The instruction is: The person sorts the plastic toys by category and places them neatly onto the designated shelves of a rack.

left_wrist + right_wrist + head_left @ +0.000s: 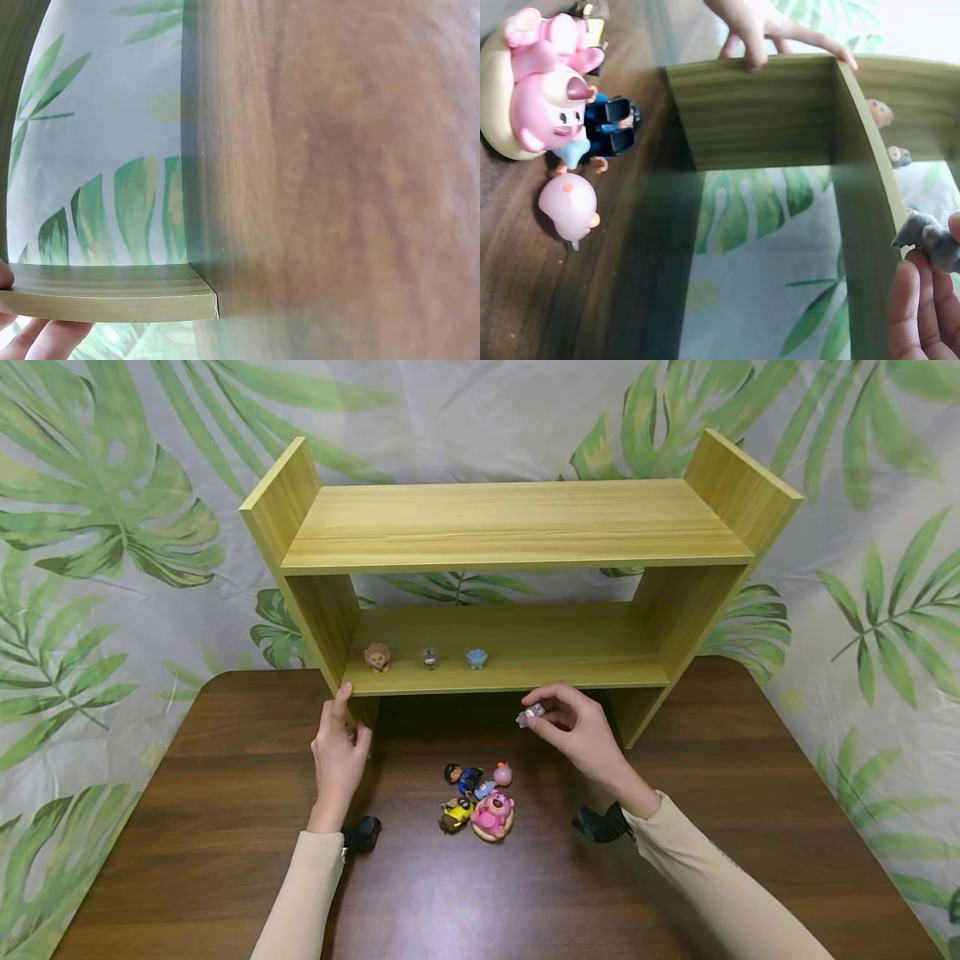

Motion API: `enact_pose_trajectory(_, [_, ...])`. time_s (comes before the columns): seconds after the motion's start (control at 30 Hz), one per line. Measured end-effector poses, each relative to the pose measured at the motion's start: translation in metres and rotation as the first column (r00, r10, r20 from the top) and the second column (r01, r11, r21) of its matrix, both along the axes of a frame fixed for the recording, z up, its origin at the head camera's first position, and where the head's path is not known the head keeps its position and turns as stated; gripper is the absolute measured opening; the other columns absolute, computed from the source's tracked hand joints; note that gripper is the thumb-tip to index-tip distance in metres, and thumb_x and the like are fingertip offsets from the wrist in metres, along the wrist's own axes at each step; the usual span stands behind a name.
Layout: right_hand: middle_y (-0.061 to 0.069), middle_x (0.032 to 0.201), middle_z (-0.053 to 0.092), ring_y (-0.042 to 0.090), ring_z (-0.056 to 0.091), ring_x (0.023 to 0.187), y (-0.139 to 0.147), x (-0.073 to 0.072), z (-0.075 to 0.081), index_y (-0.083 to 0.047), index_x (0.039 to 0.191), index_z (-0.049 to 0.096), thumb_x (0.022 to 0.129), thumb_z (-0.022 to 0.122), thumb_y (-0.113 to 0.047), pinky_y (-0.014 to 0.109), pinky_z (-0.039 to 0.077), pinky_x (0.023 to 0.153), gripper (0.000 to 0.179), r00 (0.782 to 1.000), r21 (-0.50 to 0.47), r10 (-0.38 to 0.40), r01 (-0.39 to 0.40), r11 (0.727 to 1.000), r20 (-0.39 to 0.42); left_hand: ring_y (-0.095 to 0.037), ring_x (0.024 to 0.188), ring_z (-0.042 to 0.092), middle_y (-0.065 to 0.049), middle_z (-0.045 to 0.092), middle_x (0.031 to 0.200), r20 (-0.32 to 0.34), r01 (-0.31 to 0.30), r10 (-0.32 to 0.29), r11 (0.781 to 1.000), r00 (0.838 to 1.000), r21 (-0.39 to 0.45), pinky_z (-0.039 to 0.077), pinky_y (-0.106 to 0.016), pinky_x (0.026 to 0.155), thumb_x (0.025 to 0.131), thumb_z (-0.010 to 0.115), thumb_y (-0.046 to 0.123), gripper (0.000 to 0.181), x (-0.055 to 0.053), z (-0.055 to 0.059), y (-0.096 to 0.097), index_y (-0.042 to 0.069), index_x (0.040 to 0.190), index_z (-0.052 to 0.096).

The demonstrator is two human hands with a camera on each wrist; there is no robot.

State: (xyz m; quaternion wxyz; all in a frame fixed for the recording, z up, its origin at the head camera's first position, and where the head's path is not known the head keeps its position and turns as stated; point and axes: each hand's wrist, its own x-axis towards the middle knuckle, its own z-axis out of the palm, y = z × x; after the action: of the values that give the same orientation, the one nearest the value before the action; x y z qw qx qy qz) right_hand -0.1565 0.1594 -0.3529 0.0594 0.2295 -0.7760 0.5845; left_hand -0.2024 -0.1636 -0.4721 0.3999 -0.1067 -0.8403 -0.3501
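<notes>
Grey figurine (529,716) is pinched between thumb and fingers of the right hand (581,731), near the front edge of the middle board (555,652) of the wooden shelf (517,522). The left hand (337,753) grips the shelf's left side panel (330,610), thumb and fingers on opposite faces. A brown-maned figure (377,658), a small grey figure (430,658) and a light-blue figure (477,660) stand on that board, while a pink bear (492,817) and a round pink toy (502,775) lie clustered with other figures on the table (225,793)
</notes>
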Motion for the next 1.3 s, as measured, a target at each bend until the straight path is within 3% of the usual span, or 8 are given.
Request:
enact_pose_trajectory(0.17, [0.022,0.099,0.060,0.036,0.061,0.084,-0.001,-0.002,0.004,0.012,0.107,0.059,0.087,0.061,0.009,0.028,0.051,0.075,0.020,1.000,-0.018,0.001,-0.001,1.000,-0.006,-0.018,0.054,0.033,-0.014,0.045,0.090,0.003,-0.002,0.002,1.000,1.000,0.001,0.030,-0.036,0.047,0.080,0.053,-0.013,0.081,0.000,0.000,0.000,0.034,0.142,0.031])
enact_pose_trajectory(0.43, [0.025,0.104,0.060,0.025,0.060,0.086,-0.002,-0.005,0.010,0.012,0.108,0.056,0.086,0.060,0.012,0.027,0.050,0.075,0.022,0.998,-0.023,0.008,-0.009,1.000,-0.057,-0.017,0.053,0.033,-0.014,0.046,0.091,0.002,0.003,-0.003,1.000,1.000,-0.001,0.030,-0.035,0.047,0.079,0.053,-0.013,0.081,0.000,-0.002,-0.001,0.034,0.142,0.031])
enact_pose_trajectory(0.73, [0.026,0.104,0.060,0.027,0.060,0.086,-0.003,-0.008,0.015,0.013,0.108,0.056,0.086,0.059,0.012,0.028,0.050,0.076,0.022,0.998,-0.035,-0.004,0.001,0.999,-0.068,-0.017,0.054,0.033,-0.015,0.047,0.094,0.010,0.005,-0.005,1.000,1.000,-0.003,0.029,-0.035,0.047,0.081,0.053,-0.013,0.080,0.001,-0.001,-0.001,0.033,0.143,0.031])
enact_pose_trajectory(0.97, [0.019,0.106,0.061,0.024,0.059,0.091,0.003,-0.028,-0.005,0.006,0.112,0.060,0.088,0.061,0.008,0.027,0.050,0.077,0.023,0.997,-0.059,-0.014,0.009,0.998,-0.070,-0.017,0.054,0.033,-0.015,0.047,0.094,0.013,0.006,-0.006,1.000,1.000,-0.004,0.030,-0.035,0.047,0.081,0.052,-0.012,0.080,0.001,-0.001,-0.001,0.034,0.143,0.030])
enact_pose_trajectory(1.3, [0.015,0.105,0.062,0.024,0.060,0.092,0.003,-0.035,-0.001,0.004,0.112,0.062,0.090,0.062,0.000,0.028,0.050,0.080,0.022,0.995,-0.087,-0.021,0.013,0.996,-0.095,-0.017,0.054,0.033,-0.015,0.046,0.092,0.007,0.006,-0.006,1.000,1.000,-0.002,0.029,-0.036,0.047,0.081,0.052,-0.012,0.080,0.000,-0.001,0.000,0.034,0.143,0.030])
